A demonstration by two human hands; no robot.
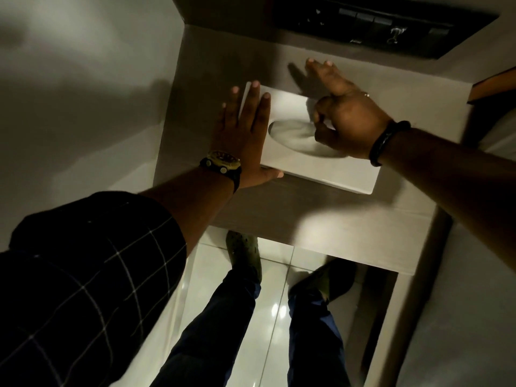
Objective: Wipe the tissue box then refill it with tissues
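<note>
box: white rectangular tissue box with oval slot [301, 160], frame centre, flat on grey ledge [307, 216]
left hand [245, 129]: fingers straight, flat against box's left end
right hand [346, 113]: thumb and forefinger pinching white tissue [296, 132] at slot, other fingers spread

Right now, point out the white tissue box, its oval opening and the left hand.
white rectangular tissue box [321, 170]: head view, bare top near front edge
oval opening [290, 134]: head view, tissue inside
left hand [245, 127]: head view, back of hand
</note>
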